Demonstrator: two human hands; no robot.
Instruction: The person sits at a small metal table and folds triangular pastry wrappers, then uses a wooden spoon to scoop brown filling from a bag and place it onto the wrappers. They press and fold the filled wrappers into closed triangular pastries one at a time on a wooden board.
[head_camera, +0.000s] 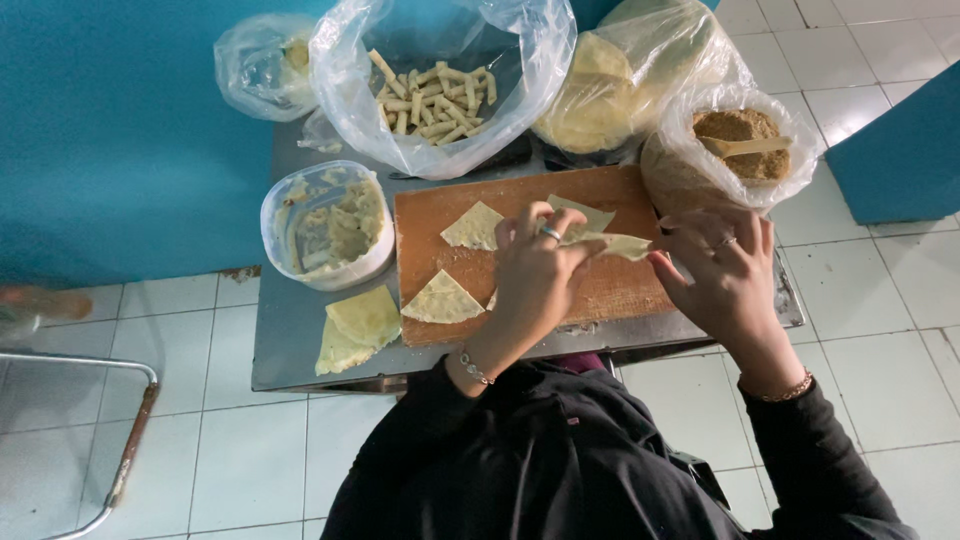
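Fingers of both hands pinch a wrapper (615, 243), left hand (535, 275) hiding its end.

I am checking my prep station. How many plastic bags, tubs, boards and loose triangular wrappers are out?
Plastic bags: 4
Round tub: 1
Wooden board: 1
Triangular wrappers lying flat on the board: 2
Wrapper held in both hands: 1
Total: 9

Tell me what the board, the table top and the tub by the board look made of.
Board: looks like wood, matte reddish-brown with faint grain. Table top: likely sheet metal, dull grey with a soft sheen and a folded edge. Tub: seems translucent plastic, its whitish wall showing the pale filling through it. The left hand and right hand hold a thin pale dough sheet.
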